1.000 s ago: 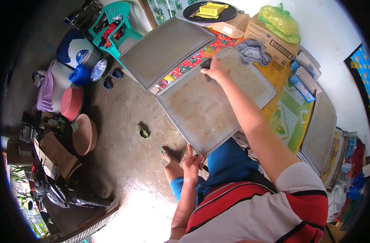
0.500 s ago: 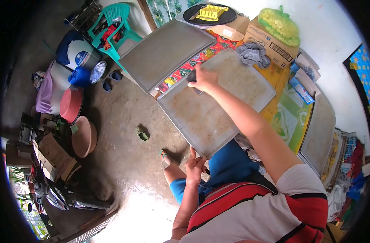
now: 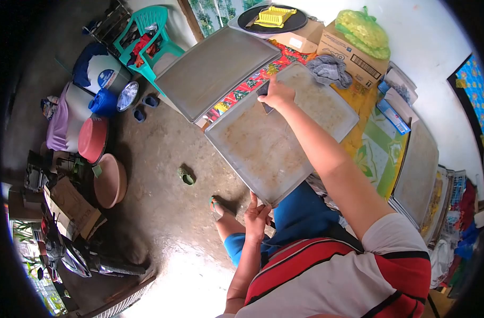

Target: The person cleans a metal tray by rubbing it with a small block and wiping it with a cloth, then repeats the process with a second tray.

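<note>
Grasping a dark flat pad (image 3: 265, 102), the right hand (image 3: 281, 94) is positioned over the far-left edge of a metal tray (image 3: 284, 146). Its fingers are closed on the pad; the pad's underside is hidden. The tray lies at a slant in front of the person, its near corner above the blue shorts (image 3: 300, 209) and its far part over a patterned table cover (image 3: 379, 153). Brownish marks are distributed across the tray surface.

The left hand (image 3: 256, 220) is located at the near corner of the tray, with one finger extended along the edge and the others bent below it. Whether this grip is clenched on the corner cannot be told.

Adjacent items are as follows. A second tray (image 3: 215, 71) lies to the far left, with a red floral strip of cloth (image 3: 244, 89) visible between the two trays. A crumpled grey cloth (image 3: 329, 70) lies at the far corner of the first tray. Beyond it stands a cardboard box (image 3: 350, 59) bearing a yellow-green bag (image 3: 363, 34). Stacked trays (image 3: 418, 169) are located at the right. On the floor at the left lies a green shoe (image 3: 186, 176).
</note>
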Demonstrator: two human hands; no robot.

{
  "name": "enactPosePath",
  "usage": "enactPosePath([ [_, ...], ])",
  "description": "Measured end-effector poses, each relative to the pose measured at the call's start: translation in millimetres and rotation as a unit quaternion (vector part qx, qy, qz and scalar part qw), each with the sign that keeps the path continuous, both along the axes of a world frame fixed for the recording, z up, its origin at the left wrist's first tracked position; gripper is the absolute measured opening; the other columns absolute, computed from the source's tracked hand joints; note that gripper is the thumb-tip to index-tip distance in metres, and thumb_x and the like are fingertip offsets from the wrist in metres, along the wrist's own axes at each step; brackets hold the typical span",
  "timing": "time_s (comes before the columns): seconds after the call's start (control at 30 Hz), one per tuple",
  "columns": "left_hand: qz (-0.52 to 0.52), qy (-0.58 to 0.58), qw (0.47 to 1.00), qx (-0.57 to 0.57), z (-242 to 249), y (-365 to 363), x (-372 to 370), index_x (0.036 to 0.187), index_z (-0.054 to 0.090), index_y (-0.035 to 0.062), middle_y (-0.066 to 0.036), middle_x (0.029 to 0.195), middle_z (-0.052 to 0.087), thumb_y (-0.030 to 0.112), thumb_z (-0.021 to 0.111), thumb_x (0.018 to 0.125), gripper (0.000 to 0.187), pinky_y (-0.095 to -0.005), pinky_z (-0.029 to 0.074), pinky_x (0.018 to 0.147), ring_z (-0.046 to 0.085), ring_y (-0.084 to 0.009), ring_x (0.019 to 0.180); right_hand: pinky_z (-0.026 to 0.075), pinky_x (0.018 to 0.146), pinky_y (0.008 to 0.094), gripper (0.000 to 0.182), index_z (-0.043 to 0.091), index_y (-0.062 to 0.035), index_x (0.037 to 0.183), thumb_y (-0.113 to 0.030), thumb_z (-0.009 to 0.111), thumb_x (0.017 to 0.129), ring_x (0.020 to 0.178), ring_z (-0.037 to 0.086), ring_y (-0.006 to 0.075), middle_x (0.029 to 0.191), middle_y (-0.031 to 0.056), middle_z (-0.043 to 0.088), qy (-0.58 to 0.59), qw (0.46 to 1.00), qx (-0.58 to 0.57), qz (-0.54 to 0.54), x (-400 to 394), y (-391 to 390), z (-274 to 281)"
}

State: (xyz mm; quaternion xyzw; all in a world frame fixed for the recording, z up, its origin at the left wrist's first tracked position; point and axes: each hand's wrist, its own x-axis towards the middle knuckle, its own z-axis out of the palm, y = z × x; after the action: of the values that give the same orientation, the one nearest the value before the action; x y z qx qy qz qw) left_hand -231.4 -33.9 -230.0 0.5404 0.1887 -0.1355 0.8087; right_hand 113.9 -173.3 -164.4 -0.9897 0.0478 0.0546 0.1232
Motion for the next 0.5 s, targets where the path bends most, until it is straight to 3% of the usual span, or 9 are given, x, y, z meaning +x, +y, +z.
enactPosePath([
  [0.03, -0.001, -0.002, 1.000, 0.002, 0, 0, -1, 0.152, 0.018, 0.0140, -0.011, 0.084, 0.069, -0.002, 0.055, 0.090, 0.075, -0.0194, 0.042, 0.044, 0.049, -0.0064, 0.048, 0.053, 0.076, 0.0409, 0.101, 0.023, -0.0092, 0.145, -0.055, 0.075, 0.071, 0.097, 0.066, 0.0263, 0.109, 0.0127, 0.063, 0.004, 1.000, 0.003, -0.028, 1, 0, 0],
  [0.17, -0.008, -0.003, 1.000, 0.007, 0, -2, 0, 0.153, 0.015, 0.0118, -0.011, 0.085, 0.069, -0.002, 0.056, 0.090, 0.076, -0.0189, 0.042, 0.045, 0.048, -0.0061, 0.049, 0.053, 0.075, 0.0427, 0.089, 0.033, -0.0086, 0.135, -0.053, 0.076, 0.070, 0.095, 0.066, 0.0271, 0.106, 0.0128, 0.063, -0.018, 0.999, -0.021, 0.030, -19, 34, -8],
  [0.2, -0.012, -0.004, 1.000, 0.012, -1, -2, 0, 0.153, 0.014, 0.0113, -0.011, 0.085, 0.069, -0.002, 0.056, 0.090, 0.076, -0.0188, 0.042, 0.045, 0.049, -0.0061, 0.049, 0.053, 0.076, 0.0415, 0.074, 0.040, -0.0127, 0.122, -0.050, 0.078, 0.071, 0.095, 0.066, 0.0266, 0.107, 0.0127, 0.063, -0.021, 0.999, 0.007, 0.046, -26, 41, -7],
  [0.3, -0.016, -0.003, 1.000, 0.016, 2, 0, 0, 0.153, 0.012, 0.0104, -0.012, 0.087, 0.070, -0.002, 0.055, 0.090, 0.077, -0.0186, 0.042, 0.045, 0.049, -0.0059, 0.049, 0.053, 0.076, 0.0414, 0.076, 0.040, -0.0123, 0.124, -0.050, 0.078, 0.070, 0.096, 0.066, 0.0269, 0.108, 0.0128, 0.063, -0.034, 0.997, 0.048, 0.047, -28, 40, -13],
  [0.43, -0.014, -0.011, 1.000, 0.024, 0, 0, -2, 0.153, 0.012, 0.0103, -0.012, 0.089, 0.070, -0.002, 0.054, 0.090, 0.076, -0.0184, 0.042, 0.045, 0.050, -0.0058, 0.050, 0.053, 0.081, 0.0408, 0.085, 0.036, -0.0085, 0.132, -0.051, 0.077, 0.071, 0.101, 0.064, 0.0261, 0.110, 0.0113, 0.063, -0.004, 0.994, 0.060, -0.088, 6, -9, -8],
  [0.5, -0.016, 0.000, 0.999, 0.027, 3, -1, 0, 0.153, 0.012, 0.0102, -0.012, 0.088, 0.070, -0.001, 0.054, 0.091, 0.076, -0.0185, 0.042, 0.045, 0.049, -0.0057, 0.050, 0.053, 0.080, 0.0404, 0.084, 0.037, -0.0085, 0.132, -0.051, 0.077, 0.071, 0.102, 0.064, 0.0258, 0.111, 0.0113, 0.063, -0.021, 0.996, 0.019, -0.090, 6, -3, -6],
])
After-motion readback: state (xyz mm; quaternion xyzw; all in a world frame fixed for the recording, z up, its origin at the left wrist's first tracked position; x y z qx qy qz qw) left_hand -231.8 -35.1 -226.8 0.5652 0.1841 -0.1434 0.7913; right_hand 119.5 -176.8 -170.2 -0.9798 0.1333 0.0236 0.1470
